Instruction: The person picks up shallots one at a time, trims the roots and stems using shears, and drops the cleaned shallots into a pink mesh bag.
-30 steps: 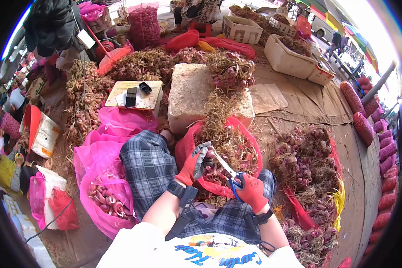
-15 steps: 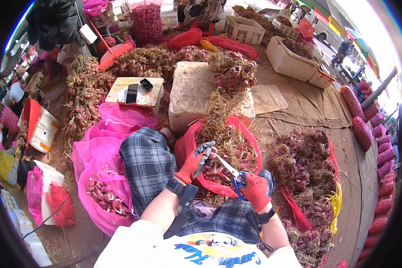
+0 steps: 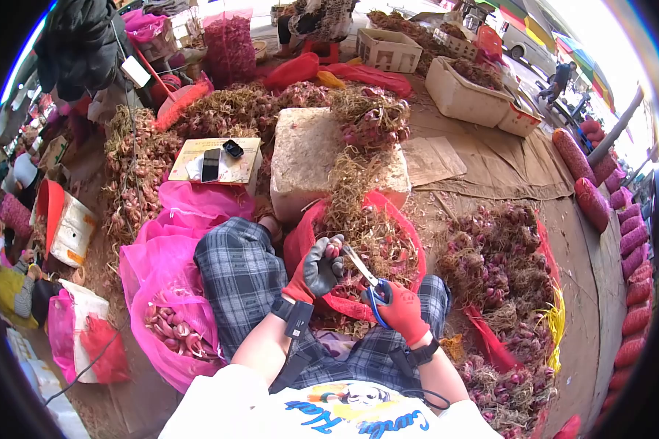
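My left hand (image 3: 320,272), in a red glove with a grey palm, is closed around a shallot (image 3: 333,249) between thumb and fingertips. My right hand (image 3: 404,311), in a red glove, grips blue-handled scissors (image 3: 378,294). The scissor blades (image 3: 360,264) point up and left, with their tips close beside the shallot. Below both hands, a red mesh bag (image 3: 420,252) stands between my knees with dry stalks (image 3: 377,233) in it. A pink mesh bag (image 3: 134,271) to the left contains loose shallots (image 3: 176,329).
A whitish block (image 3: 300,157) stands in front, with a bunch of shallots (image 3: 373,121) on it. Left of it, a phone (image 3: 210,165) and a small black device (image 3: 233,148) lie on a box (image 3: 247,167). More shallots (image 3: 494,274) are heaped on the right. A person (image 3: 15,289) sits far left.
My left hand has turned, so its grey palm and the shallot show more. My right hand has moved slightly left with the scissors, whose blades now point more steeply upward.
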### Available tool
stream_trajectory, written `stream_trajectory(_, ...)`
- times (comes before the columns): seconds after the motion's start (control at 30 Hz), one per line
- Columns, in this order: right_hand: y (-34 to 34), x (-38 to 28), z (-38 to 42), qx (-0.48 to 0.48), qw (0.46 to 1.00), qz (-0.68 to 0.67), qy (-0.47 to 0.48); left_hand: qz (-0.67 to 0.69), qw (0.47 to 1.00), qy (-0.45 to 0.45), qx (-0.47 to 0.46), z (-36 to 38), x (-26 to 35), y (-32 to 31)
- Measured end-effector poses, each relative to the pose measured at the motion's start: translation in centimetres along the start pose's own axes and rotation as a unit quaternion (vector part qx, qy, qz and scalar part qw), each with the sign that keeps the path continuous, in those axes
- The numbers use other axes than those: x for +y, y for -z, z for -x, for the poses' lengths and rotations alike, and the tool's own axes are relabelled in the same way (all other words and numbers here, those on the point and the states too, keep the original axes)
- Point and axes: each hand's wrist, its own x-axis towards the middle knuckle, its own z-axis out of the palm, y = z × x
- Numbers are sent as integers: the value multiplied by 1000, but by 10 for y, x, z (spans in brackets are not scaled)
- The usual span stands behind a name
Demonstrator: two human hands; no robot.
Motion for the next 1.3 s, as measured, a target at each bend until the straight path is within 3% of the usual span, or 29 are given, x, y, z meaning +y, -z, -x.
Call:
stream_trajectory(0.33,-7,-4,0,13,990,140,8,-29,999,12,31,0,-5,-4)
stream_trajectory(0.43,0,-10,-2,-12,990,138,1,7,999,43,-20,-3,-7,4)
stream_trajectory(0.47,5,-12,-2,-14,994,110,4,34,997,70,21,-6,-5,9)
stream_trajectory(0.53,14,-15,-4,-16,998,54,14,23,993,112,13,-2,5,8)
stream_trajectory(0.57,14,-10,-3,8,997,67,33,17,991,132,10,-1,8,7)
stream_trajectory(0.6,14,-5,-2,30,995,79,53,15,988,123,98,-1,9,-4)
stream_trajectory(0.67,20,2,-2,60,985,131,97,31,986,136,92,1,12,5)
stream_trajectory(0.9,54,-2,-14,20,957,248,148,69,961,258,78,-6,12,9)
stream_trajectory(1.07,53,9,-23,3,958,231,172,77,945,311,73,-1,11,9)
stream_trajectory(1.1,55,9,-24,3,959,223,177,8,947,321,12,-4,9,26)
stream_trajectory(1.13,54,12,-25,5,952,233,197,-163,956,242,-31,3,8,20)
stream_trajectory(1.2,55,14,-24,8,950,244,196,-69,967,243,23,2,6,32)
stream_trajectory(1.23,45,26,-25,3,944,263,198,2,948,305,86,0,9,15)
stream_trajectory(1.27,39,39,-25,-16,946,253,203,38,941,329,74,-4,11,27)
stream_trajectory(1.3,43,34,-23,-20,956,221,190,-7,962,260,81,1,8,11)
